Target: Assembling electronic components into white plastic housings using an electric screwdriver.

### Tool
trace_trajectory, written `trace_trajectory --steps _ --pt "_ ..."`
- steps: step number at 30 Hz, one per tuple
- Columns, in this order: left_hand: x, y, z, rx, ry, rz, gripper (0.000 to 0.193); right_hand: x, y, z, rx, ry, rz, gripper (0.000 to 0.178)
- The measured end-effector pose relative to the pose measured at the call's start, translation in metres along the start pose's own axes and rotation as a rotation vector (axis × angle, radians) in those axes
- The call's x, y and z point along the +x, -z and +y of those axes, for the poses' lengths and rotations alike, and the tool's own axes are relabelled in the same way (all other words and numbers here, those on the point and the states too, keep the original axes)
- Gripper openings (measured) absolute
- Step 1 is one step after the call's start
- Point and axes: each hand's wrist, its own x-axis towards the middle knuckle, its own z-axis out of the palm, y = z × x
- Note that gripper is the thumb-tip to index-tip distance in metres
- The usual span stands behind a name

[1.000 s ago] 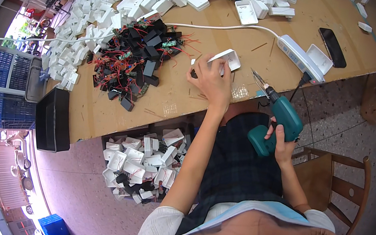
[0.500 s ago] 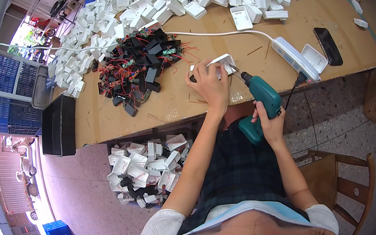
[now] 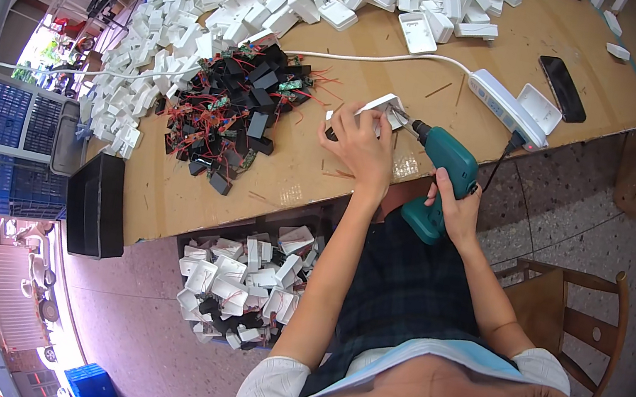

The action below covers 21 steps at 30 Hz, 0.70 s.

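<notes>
Left of the white power strip [image 3: 490, 99], over the cardboard-covered table [image 3: 166, 198], the left hand [image 3: 362, 147] has its fingers clamped on an open white plastic casing [image 3: 387, 102]. Nearer the person than the strip, the right hand [image 3: 457, 209] is wrapped around the grip of a teal pistol-grip drill [image 3: 449, 157]; its tip reaches the casing, though contact cannot be made out. This piece appears mid-work. Farther left of the strip lie wired black boxes [image 3: 257, 123], and beyond it, piled white casings [image 3: 339, 14]; which are finished cannot be told.
</notes>
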Motion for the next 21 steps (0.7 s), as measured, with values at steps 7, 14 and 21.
trace_trajectory --steps 7,14,21 --pt "0.0002 0.0010 0.0033 0.007 -0.012 0.040 0.012 0.0008 -0.0026 -0.0053 0.061 -0.007 0.036 0.027" --pt "0.0005 -0.0003 0.0013 0.025 -0.021 0.012 0.012 0.0006 -0.0031 -0.0061 0.077 -0.004 0.034 0.027" --pt "0.0008 -0.0010 0.0025 0.031 -0.026 0.021 0.012 0.0013 -0.0031 -0.0066 0.066 -0.014 0.030 0.026"
